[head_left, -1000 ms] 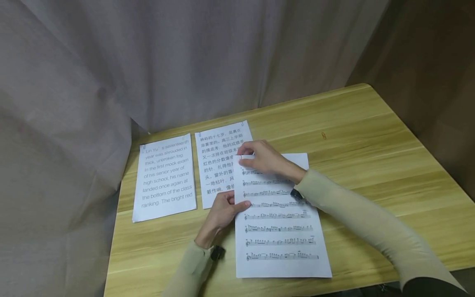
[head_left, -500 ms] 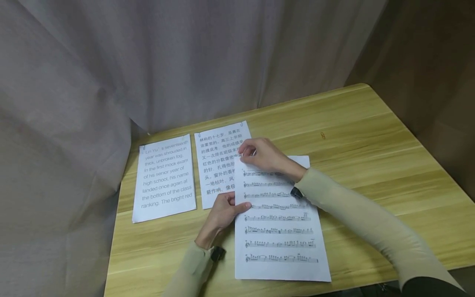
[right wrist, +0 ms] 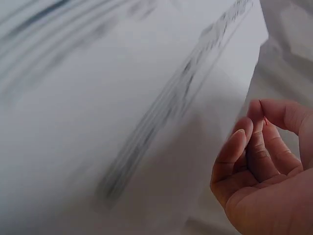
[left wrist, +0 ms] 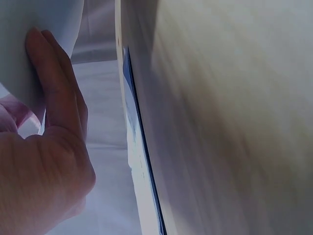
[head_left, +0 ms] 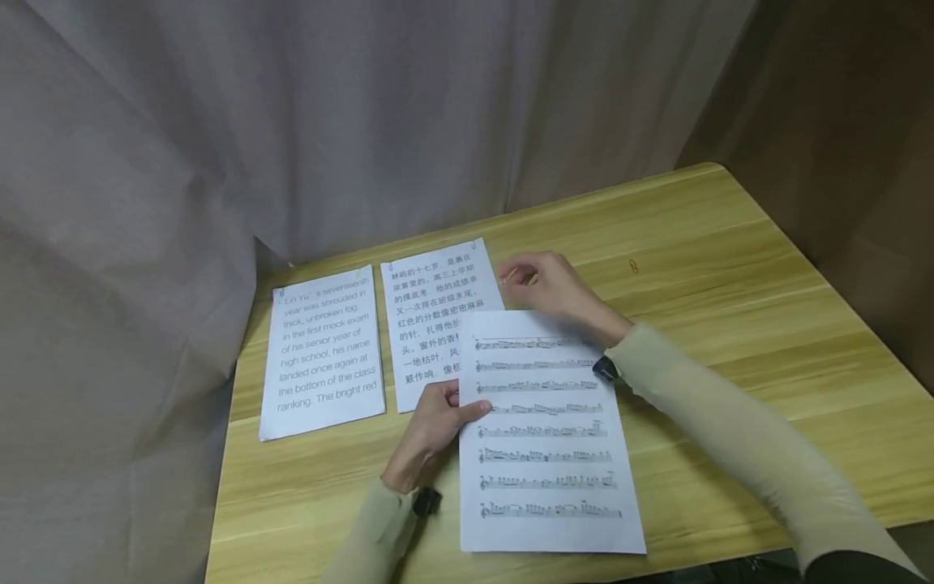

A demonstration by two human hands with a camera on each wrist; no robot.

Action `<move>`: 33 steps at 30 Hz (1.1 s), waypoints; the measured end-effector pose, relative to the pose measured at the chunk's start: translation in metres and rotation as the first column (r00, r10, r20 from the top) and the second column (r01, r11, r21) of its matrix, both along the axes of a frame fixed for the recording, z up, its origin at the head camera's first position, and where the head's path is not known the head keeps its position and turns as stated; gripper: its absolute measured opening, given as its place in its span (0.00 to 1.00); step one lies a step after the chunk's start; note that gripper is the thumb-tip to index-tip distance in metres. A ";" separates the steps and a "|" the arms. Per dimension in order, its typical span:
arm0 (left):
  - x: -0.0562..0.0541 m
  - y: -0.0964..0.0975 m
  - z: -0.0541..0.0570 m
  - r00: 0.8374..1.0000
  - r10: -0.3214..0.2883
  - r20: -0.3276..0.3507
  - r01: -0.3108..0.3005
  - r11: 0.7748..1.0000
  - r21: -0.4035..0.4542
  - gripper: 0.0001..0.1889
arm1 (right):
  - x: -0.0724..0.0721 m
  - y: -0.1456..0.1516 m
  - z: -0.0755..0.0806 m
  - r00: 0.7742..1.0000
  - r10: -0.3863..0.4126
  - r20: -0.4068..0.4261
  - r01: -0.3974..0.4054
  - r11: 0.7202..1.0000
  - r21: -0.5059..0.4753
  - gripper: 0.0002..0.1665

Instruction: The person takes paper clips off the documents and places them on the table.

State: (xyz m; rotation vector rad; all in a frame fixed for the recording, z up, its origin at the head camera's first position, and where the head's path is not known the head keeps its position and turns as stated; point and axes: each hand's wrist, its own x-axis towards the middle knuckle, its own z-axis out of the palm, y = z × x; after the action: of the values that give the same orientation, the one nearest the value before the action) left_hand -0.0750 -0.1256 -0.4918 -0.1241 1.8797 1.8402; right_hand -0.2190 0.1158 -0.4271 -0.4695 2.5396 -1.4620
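In the head view, my left hand [head_left: 436, 422] holds sheet music [head_left: 543, 442] by its left edge, thumb on top and fingers beneath; the left wrist view also shows those fingers behind the paper. The music pages tilt over the table, printed side up. My right hand [head_left: 554, 292] is just beyond their top edge, apart from the paper. Between its thumb and fingertips it pinches a thin reddish wire, apparently a paper clip [right wrist: 264, 118], mostly hidden by the fingers.
English-text pages [head_left: 324, 349] lie at the left of the wooden table [head_left: 730, 324], clipped at the top. Beside them are Chinese-text pages [head_left: 430, 300] with clips at both top corners, partly under the music. An orange paper clip [head_left: 633, 266] lies further right. A curtain [head_left: 379, 122] hangs behind.
My right hand has left the music's top left corner and moved up and to the right, with the small clip in its fingertips. The left hand keeps its hold; the pages have lowered slightly.
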 end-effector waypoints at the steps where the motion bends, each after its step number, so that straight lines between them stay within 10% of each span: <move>1: 0.000 -0.001 0.000 1.000 0.007 -0.001 -0.007 1.000 -0.005 0.17 | -0.001 0.006 -0.001 1.000 -0.008 -0.015 0.008 1.000 0.002 0.13; 33: -0.001 -0.011 0.003 0.999 0.037 -0.014 -0.038 0.997 -0.070 0.15 | -0.038 0.198 -0.068 0.963 -0.258 -0.074 0.269 0.930 0.250 0.16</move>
State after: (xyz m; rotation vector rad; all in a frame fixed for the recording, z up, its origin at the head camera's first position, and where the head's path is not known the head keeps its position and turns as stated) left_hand -0.0761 -0.1364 -0.4887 -0.1734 1.9647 1.8039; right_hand -0.2571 0.3139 -0.4954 -0.1211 2.8615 -1.1753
